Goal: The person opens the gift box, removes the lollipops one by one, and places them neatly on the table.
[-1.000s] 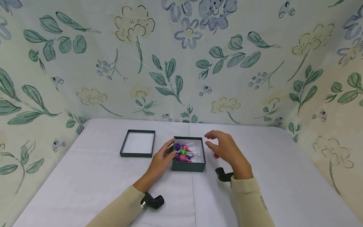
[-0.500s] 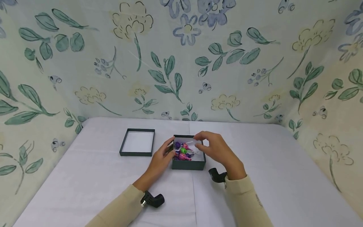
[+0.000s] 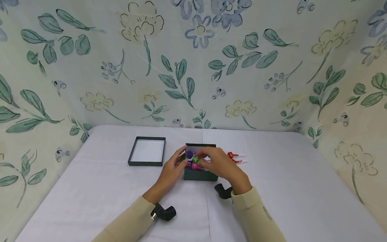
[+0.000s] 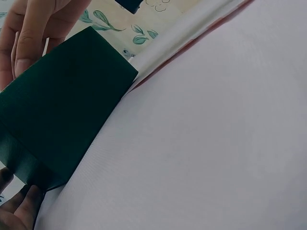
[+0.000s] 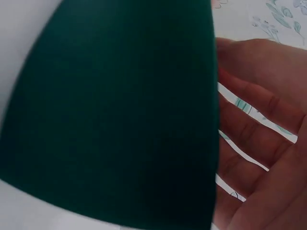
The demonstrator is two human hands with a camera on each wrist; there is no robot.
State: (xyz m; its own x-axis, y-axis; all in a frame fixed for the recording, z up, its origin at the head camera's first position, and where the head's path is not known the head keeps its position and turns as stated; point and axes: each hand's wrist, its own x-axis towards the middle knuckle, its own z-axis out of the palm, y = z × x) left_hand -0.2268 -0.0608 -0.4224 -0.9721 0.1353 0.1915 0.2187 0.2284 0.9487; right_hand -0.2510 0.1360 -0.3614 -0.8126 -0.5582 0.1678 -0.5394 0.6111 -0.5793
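A dark green box (image 3: 201, 175) sits on the table with several wrapped lollipops inside, among them a purple one (image 3: 189, 154), a green one (image 3: 196, 160) and a pink one (image 3: 196, 166). My left hand (image 3: 172, 169) rests along the box's left wall, thumb and fingertips touching it; in the left wrist view its fingers (image 4: 21, 211) meet the wall low down. Over the right wall reaches my right hand (image 3: 219, 164), index finger and thumb parted around the green lollipop. The box wall hides these fingertips in the right wrist view, where the other fingers (image 5: 244, 129) spread outside it.
To the left lies a shallow box lid (image 3: 145, 164) with a white inside and dark rim. Two red lollipops (image 3: 231, 155) lie on the white tablecloth (image 3: 272, 174) right of the box. A floral curtain (image 3: 181, 67) rises behind the table.
My right hand has moved left from beside the box, over its right wall and down among the lollipops, uncovering the red lollipops on the table. My left hand stays at the box.
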